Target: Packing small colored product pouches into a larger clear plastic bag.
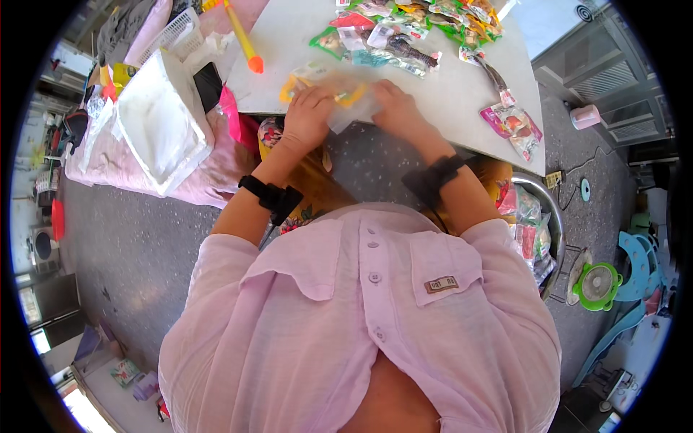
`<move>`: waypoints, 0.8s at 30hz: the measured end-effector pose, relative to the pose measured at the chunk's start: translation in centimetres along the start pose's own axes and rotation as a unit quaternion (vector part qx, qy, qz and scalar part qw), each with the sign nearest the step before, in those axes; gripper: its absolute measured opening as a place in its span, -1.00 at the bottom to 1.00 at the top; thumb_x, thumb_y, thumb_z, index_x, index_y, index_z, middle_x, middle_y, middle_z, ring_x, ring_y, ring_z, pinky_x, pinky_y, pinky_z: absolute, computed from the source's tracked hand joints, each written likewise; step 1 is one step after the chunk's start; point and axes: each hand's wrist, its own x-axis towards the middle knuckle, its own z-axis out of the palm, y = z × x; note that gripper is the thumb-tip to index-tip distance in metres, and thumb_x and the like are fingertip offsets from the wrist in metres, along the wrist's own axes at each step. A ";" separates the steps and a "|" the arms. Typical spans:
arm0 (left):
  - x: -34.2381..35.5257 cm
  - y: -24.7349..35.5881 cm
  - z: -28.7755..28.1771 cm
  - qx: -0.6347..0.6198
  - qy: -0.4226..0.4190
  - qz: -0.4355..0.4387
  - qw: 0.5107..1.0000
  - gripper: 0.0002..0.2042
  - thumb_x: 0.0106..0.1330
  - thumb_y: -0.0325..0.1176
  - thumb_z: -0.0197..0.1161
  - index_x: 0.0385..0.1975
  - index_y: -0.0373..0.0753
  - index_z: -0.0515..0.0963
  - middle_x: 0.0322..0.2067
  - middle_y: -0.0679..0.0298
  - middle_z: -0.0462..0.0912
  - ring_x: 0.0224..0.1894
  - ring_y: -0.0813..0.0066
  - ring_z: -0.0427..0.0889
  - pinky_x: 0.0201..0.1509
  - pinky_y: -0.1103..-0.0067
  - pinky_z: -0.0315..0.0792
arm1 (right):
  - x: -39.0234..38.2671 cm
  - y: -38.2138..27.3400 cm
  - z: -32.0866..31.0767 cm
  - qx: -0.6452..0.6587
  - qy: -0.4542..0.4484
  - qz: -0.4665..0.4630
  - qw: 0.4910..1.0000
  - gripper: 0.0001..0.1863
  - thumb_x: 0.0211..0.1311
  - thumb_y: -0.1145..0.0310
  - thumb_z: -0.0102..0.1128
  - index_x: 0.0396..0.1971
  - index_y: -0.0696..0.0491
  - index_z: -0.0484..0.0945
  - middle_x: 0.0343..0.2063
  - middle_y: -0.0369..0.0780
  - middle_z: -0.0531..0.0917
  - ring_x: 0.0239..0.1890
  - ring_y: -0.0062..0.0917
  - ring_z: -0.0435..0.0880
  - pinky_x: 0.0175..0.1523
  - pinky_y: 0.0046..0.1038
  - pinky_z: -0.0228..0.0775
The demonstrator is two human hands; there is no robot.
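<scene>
At the near edge of the white table (446, 108), both my hands are on a clear plastic bag (349, 114) with yellow parts, blurred by motion. My left hand (309, 117) is closed over the bag's left side, fingers curled on it. At the other side, my right hand (401, 114) has its fingers bent at the bag's edge, partly smeared. What the bag holds is too blurred to make out. Just beyond lie sealed snack packets (401, 47) with dark contents, one with a green corner (328, 43).
More colourful packets (462, 22) are heaped at the table's far side, and a pink-purple packet (514, 128) lies near its right corner. A white foam box (162, 119) and a dark phone (208, 86) rest on pink cloth at left. A metal-rimmed basin (554, 231) of packets stands at right.
</scene>
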 end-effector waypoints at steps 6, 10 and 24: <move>2.5 -0.2 -2.1 -0.179 0.023 -0.064 0.981 -0.88 -0.06 -0.56 -0.03 -0.48 -0.27 0.35 -0.37 0.21 0.40 -0.26 0.30 0.37 -0.19 0.59 0.24 | 1.6 1.0 -2.6 0.143 0.112 -0.075 0.981 -0.84 -0.13 0.45 -0.06 -0.46 0.13 0.38 -0.44 -0.14 0.43 -0.34 -0.30 0.39 -0.29 -0.47 0.25; 5.3 0.8 -4.1 -0.466 -0.022 -0.244 0.850 -0.80 -0.02 -0.48 -0.05 -0.36 -0.35 0.35 -0.41 0.22 0.45 -0.31 0.39 0.40 -0.22 0.64 0.24 | 3.1 0.6 -8.2 0.288 0.074 -0.005 0.955 -0.90 -0.09 0.42 -0.02 -0.56 0.14 0.38 -0.63 -0.26 0.42 -0.55 -0.52 0.39 -0.43 -0.58 0.22; 5.4 4.7 -0.7 -0.795 -0.118 -0.268 0.531 -0.72 0.00 -0.48 -0.02 -0.23 -0.34 0.29 -0.27 0.24 0.39 -0.20 0.49 0.36 -0.13 0.60 0.24 | -0.4 -2.9 -15.7 0.448 0.064 0.021 0.891 -0.93 -0.05 0.46 -0.03 -0.55 0.15 0.38 -0.66 -0.38 0.39 -0.56 -0.76 0.32 -0.47 -0.72 0.17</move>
